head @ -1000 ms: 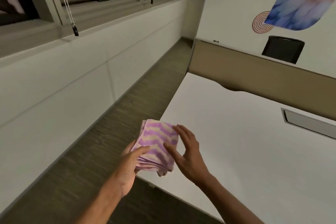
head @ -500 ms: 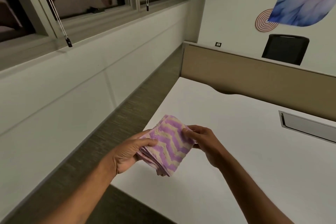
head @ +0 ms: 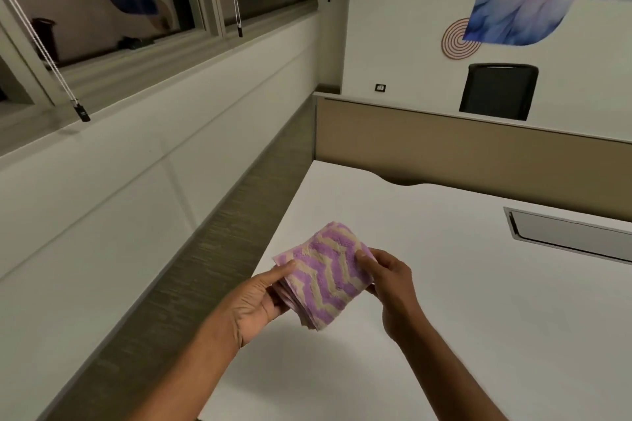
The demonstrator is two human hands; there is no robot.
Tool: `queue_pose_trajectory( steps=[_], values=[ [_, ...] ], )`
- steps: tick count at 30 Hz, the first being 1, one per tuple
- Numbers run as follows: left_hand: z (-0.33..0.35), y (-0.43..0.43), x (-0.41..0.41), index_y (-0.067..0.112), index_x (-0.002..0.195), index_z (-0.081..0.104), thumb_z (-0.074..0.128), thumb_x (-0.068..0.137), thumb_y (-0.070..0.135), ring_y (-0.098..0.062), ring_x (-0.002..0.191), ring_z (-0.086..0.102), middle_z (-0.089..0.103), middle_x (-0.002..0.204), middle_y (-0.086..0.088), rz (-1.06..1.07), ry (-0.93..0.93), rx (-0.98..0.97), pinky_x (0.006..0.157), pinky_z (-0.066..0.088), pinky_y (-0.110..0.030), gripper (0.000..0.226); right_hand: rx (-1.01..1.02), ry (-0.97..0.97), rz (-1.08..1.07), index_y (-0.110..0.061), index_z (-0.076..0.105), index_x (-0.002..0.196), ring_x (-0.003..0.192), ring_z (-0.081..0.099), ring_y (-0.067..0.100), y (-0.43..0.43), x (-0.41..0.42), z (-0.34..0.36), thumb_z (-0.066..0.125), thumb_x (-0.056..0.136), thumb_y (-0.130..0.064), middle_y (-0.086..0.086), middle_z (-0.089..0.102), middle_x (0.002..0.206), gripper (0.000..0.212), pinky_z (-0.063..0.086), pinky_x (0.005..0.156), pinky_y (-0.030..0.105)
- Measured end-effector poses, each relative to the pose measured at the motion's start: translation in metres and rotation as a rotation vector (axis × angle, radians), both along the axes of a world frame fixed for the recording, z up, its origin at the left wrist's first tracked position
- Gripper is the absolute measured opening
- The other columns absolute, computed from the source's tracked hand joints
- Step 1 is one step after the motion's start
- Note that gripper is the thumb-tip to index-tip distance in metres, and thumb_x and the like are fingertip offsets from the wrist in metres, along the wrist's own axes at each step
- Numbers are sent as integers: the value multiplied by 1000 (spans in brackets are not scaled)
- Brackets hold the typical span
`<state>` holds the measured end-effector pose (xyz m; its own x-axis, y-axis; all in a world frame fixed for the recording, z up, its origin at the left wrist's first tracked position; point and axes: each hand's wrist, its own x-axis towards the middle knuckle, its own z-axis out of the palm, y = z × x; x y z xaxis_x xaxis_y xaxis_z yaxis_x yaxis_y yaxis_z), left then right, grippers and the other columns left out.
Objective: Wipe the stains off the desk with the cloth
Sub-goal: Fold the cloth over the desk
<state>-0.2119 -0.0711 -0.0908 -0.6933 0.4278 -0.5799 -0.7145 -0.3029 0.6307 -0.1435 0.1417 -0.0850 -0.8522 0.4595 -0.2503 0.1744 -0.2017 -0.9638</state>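
The white bench [head: 478, 301] takes up the near corner of the room. It runs out beyond and to the right of the fingers [head: 365, 260]. A tan divider panel [head: 478, 154] stands along its far edge, and a long cable slot [head: 564, 236] is sunk into the top well off to their right. I can make out no stain on the part of the top that shows; from here it looks plain white.

Above the bench's near left corner, clear of the surface, the cloth [head: 325, 277] is held between both hands. It is a thick folded pad of several layers, purple and cream zigzag, fluffy like microfibre. The left hand [head: 253, 304] pinches its left edge, with the thumb laid on the top face and the other fingers tucked beneath the stack. The right hand [head: 393, 287] pinches the opposite edge, thumb on top near the corner and the rest curled behind the pad.

By my reckoning the cloth is light and soft, with no stiffness of its own. Its layers fan loose at the lower corner below the fingers, so a grip at one edge alone would likely let it flop open. Better, I think, to lay a flat palm over the middle of the pad, fingers spread, and press it onto the bench so the folds stay stacked. The pile should drag on the smooth top rather than skid.
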Motion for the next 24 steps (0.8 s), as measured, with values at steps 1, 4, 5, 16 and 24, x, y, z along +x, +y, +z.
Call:
queue_pose_trajectory(
  steps=[1,4,5,16,24],
  values=[
    [-4,2,-6,1,117,68,81,74,7,-34,103,72,76,111,-23,7,-24,6,75,65,-43,46,-9,-1,-40,-17,76,99,85,76,19,-1,-4,-1,68,96,-29,2,79,91,15,60,65,23],
    [-15,7,-25,3,111,69,83,65,9,-30,96,70,79,96,-18,-20,-62,-30,76,61,-40,49,-68,-20,-155,-16,76,100,86,76,22,-8,-20,-6,68,95,-26,4,79,92,13,60,67,26],
    [-18,7,-32,4,108,69,86,61,11,-29,93,68,79,94,-17,-49,-60,-56,77,57,-38,50,-87,-26,-192,-17,76,100,87,76,23,-11,-25,-7,68,95,-26,4,79,93,13,60,66,26],
    [-33,20,-115,10,119,67,75,86,8,-34,96,71,76,108,-15,-244,157,-181,68,59,-38,34,-170,-49,-387,-13,75,103,95,74,27,-31,-83,-14,68,96,-27,6,79,96,16,60,77,34],
    [-33,56,-170,18,116,64,72,92,14,-27,98,73,75,110,-9,-253,327,-318,61,59,-32,26,-120,-79,-288,-10,72,108,93,76,23,0,-114,-23,71,93,-22,8,79,100,19,59,69,26]
  ],
)
